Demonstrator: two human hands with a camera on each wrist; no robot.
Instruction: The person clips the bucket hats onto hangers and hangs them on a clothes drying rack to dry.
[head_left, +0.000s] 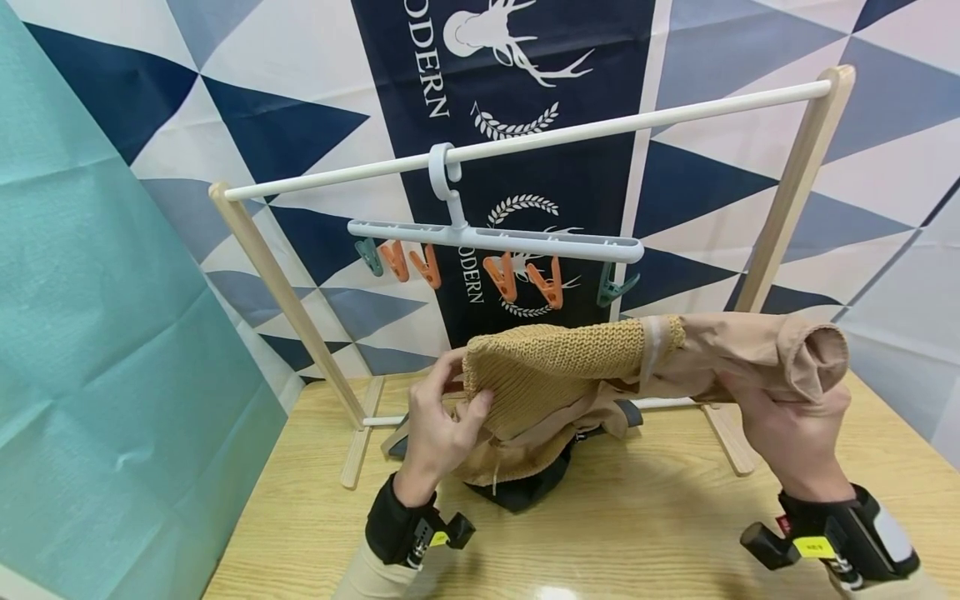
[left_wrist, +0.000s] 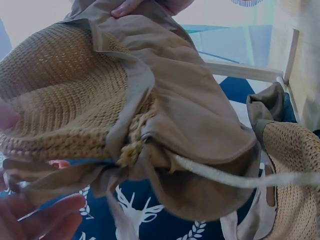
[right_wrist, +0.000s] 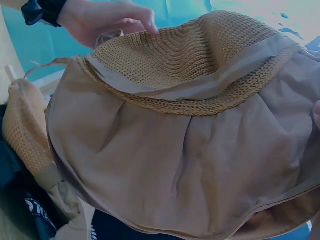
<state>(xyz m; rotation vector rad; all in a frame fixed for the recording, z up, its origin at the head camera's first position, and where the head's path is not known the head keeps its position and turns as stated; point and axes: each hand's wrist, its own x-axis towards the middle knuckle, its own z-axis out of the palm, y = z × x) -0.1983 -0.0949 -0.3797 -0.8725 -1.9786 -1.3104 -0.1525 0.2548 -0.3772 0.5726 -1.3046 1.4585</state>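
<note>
A sun hat with a knitted straw crown (head_left: 570, 354) and a beige cloth brim (right_wrist: 150, 155) is held up above the table. My left hand (head_left: 438, 425) pinches the crown side, thumb on the near face and fingers partly hidden behind. The right hand (head_left: 791, 433) grips the brim, which curls into a roll at its right end. In the left wrist view a pale cord (left_wrist: 225, 177) hangs from the hat (left_wrist: 190, 100). Another tan knitted hat (left_wrist: 295, 170) lies below, partly covered by the held one in the head view.
A white-barred wooden rack (head_left: 787, 192) stands behind the hands. From its bar hangs a light-grey hanger (head_left: 495, 239) with orange clips (head_left: 501, 279) and teal clips (head_left: 615, 287). Dark cloth (head_left: 525, 493) lies under the lower hat on the wooden table (head_left: 637, 533).
</note>
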